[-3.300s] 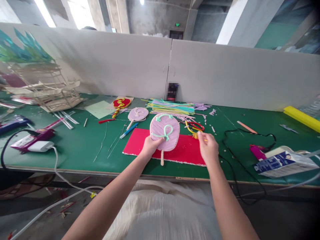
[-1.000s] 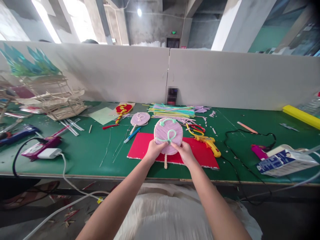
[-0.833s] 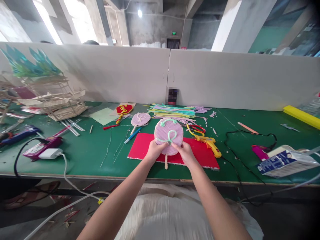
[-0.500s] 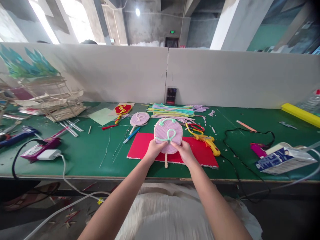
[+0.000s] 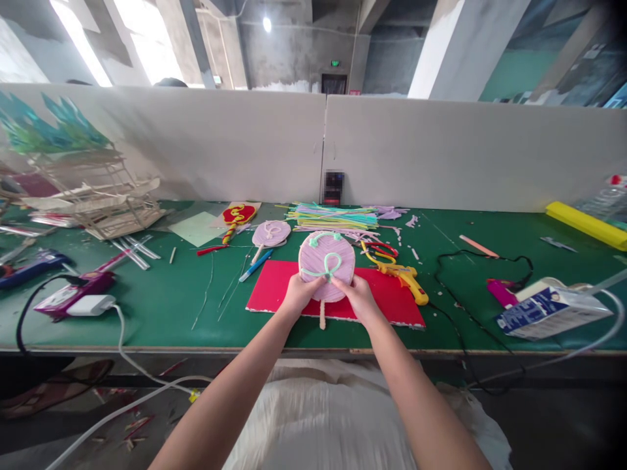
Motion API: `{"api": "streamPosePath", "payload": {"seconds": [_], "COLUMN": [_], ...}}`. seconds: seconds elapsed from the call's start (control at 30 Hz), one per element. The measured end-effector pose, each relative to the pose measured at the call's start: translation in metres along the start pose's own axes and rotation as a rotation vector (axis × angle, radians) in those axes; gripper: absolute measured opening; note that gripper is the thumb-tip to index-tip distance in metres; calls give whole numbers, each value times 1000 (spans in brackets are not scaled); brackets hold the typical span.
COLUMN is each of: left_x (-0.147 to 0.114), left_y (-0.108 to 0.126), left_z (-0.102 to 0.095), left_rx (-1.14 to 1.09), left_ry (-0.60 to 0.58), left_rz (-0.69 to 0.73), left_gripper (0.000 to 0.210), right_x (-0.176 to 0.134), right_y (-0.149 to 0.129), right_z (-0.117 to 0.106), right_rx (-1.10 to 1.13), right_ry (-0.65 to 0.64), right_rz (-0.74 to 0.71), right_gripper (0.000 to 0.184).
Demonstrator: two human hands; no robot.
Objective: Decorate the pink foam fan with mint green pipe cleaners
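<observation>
Pink round fan (image 5: 313, 258) being held over the red board (image 5: 268, 284), handle pointing at the table's (image 5: 161, 320) front edge. Green top is showing between board and that edge, more toward the power strip (image 5: 98, 286) at left; yellow glue gun (image 5: 412, 285) is crowding the board's right end. Left hand (image 5: 298, 292) and right hand (image 5: 361, 299) are gripping the fan's lower rim, thumbs in front, nearly meeting.

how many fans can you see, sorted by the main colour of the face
Lilac: 2 (the held fan, gripped by the left hand and right hand, and the farther fan, lying on the green table)
Red: 1 (the yellow-trimmed fan)
Total: 3
</observation>
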State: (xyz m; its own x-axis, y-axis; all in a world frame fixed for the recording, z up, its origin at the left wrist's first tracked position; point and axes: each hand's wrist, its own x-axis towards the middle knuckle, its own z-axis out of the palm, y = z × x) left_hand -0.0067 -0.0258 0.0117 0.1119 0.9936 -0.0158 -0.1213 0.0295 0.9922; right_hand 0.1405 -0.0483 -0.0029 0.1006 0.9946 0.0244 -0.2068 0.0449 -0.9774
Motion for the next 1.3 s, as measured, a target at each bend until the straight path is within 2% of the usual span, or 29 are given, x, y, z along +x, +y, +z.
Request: {"api": "streamPosePath", "payload": {"seconds": [0.67, 0.87, 1.1, 1.3], "left_x": [-2, -1, -2, -2], "left_y": [2, 0, 0, 0], "left_z": [2, 1, 2, 2], "left_rx": [14, 22, -20, -26], "left_ry": [-17, -27, -18, -22], "left_rz": [-19, -13, -11, -10], "left_gripper": [46, 44, 44, 42], "right_x": [4, 2, 2, 5], "right_y": [4, 3, 2, 6], "right_z": [-3, -2, -1, -3], "right_rx": [-16, 5, 0, -41], "right_ry": [34, 5, 8, 27], "right_rz": [-11, 0, 18, 18], "right_gripper": [44, 40, 45, 40]}}
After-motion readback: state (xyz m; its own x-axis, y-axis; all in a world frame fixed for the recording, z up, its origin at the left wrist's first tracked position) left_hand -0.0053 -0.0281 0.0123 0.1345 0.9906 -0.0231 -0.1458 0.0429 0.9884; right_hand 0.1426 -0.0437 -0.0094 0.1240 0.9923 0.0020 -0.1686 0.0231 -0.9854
